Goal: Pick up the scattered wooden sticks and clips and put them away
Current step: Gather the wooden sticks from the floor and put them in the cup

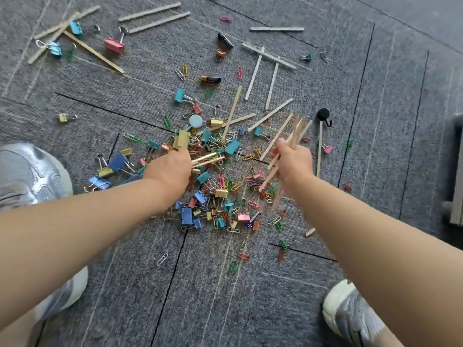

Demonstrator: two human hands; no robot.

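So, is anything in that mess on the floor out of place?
Yes. Among the wooden sticks and clips strewn on the carpet lie a few strays: a battery above the pile, a pale blue disc at its top edge, and a black round hook to the right.

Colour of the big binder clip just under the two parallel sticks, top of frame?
Pink binder clip, silver wire handle; head view.

Floor: grey flecked carpet tiles [225,296], laid in squares.
Seams: thin dark lines [172,279] between the tiles, running at angles.
Far corner: plainer, smoother grey floor [413,11].
Right edge: a pale boxy object [457,171], cut off, unclear what.
Light: soft, even.
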